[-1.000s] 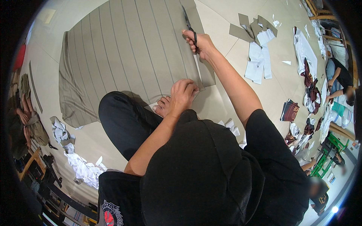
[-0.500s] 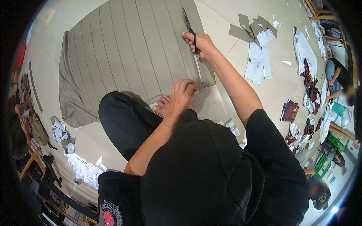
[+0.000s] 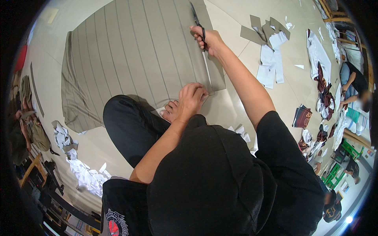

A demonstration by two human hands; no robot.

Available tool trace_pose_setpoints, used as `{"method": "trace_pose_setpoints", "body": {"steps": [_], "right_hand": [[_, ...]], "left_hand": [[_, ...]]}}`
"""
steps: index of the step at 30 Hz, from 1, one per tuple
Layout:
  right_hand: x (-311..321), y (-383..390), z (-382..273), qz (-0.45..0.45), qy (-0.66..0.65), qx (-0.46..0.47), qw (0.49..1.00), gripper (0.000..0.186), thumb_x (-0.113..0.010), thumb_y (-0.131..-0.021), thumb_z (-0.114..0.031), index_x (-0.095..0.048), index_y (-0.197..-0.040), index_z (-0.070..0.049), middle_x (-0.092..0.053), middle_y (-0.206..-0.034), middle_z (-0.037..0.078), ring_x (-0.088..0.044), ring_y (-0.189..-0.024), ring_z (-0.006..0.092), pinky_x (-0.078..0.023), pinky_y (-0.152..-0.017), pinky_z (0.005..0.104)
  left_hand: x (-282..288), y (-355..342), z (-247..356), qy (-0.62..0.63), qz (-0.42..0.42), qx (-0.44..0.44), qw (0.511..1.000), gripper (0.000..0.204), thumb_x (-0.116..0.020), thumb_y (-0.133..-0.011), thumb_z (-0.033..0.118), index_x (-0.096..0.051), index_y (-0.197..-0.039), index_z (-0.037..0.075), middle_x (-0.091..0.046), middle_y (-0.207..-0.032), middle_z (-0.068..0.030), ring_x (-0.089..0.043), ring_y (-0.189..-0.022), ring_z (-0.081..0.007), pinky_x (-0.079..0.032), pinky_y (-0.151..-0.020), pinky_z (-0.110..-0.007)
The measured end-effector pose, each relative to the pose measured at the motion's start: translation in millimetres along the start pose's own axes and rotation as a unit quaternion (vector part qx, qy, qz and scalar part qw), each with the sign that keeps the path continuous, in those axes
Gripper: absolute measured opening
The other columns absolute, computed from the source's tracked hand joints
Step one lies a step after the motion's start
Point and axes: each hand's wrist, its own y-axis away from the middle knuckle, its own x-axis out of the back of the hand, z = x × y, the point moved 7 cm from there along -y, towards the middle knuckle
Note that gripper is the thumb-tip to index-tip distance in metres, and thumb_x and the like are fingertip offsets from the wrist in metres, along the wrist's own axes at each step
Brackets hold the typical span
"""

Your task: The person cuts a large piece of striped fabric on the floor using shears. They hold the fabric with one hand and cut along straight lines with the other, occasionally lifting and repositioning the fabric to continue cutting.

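Mostly cut already: the grey striped fabric [image 3: 134, 59] lies flat on the tiled floor [image 3: 244, 51], and a narrow strip [image 3: 212, 67] along its right edge looks split off from the near corner up to the scissors [image 3: 197, 21]. Only the short stretch beyond the blades, to the fabric's far edge, seems left. Right hand [image 3: 210, 39] is closed round the scissor handles at that edge. Left hand [image 3: 193, 98] presses the fabric's near corner, fingers curled on it. Grey and white offcuts [image 3: 267, 47] lie right of the fabric.

The fabric [image 3: 134, 59] is being spread on the floor [image 3: 236, 106] ahead of the bare foot [image 3: 170, 114]; paper pieces [image 3: 269, 65] are lying to its right, scraps [image 3: 84, 173] to the left.
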Motion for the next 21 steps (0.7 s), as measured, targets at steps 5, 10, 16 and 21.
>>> {"method": "trace_pose_setpoints", "body": {"steps": [5,10,16,21], "right_hand": [[-2.2,-4.8,-0.5,-0.007,0.001,0.012,1.0,0.033,-0.081,-0.082,-0.034,-0.06,-0.07,-0.012,-0.05,-0.057,-0.005,-0.043,-0.047,0.0045,-0.034,-0.045,0.0221],[-1.0,-7.0,0.6,-0.01,-0.001,0.017,1.0,0.033,-0.082,-0.083,-0.033,-0.06,-0.07,-0.012,-0.05,-0.057,-0.005,-0.043,-0.046,0.0041,-0.034,-0.044,0.0215],[-2.3,-8.1,3.2,-0.024,-0.003,0.016,1.0,0.034,-0.083,-0.083,-0.033,-0.06,-0.071,-0.012,-0.052,-0.059,-0.005,-0.043,-0.047,0.0039,-0.034,-0.044,0.021],[-0.7,-9.1,3.4,-0.024,-0.004,0.004,1.0,0.034,-0.083,-0.083,-0.034,-0.06,-0.071,-0.012,-0.052,-0.061,-0.006,-0.043,-0.048,0.0039,-0.034,-0.044,0.0206]], "left_hand": [[-0.7,0.4,-1.5,0.004,-0.005,-0.002,1.0,0.022,-0.08,-0.074,0.011,-0.068,-0.092,0.014,-0.062,-0.11,-0.0023,-0.059,-0.113,-0.0274,-0.045,-0.095,-0.043],[-1.9,0.2,-1.6,0.004,-0.007,-0.002,1.0,0.022,-0.08,-0.074,0.011,-0.068,-0.093,0.014,-0.062,-0.111,-0.0022,-0.058,-0.113,-0.0274,-0.045,-0.095,-0.043],[-0.7,0.3,-1.3,0.005,-0.006,-0.002,1.0,0.022,-0.08,-0.074,0.01,-0.068,-0.093,0.014,-0.062,-0.111,-0.0023,-0.058,-0.112,-0.0274,-0.045,-0.095,-0.043],[1.8,-1.2,1.6,0.016,-0.002,-0.011,1.0,0.021,-0.077,-0.075,0.004,-0.069,-0.093,0.01,-0.063,-0.11,-0.0071,-0.059,-0.109,-0.0309,-0.046,-0.091,-0.044]]}}
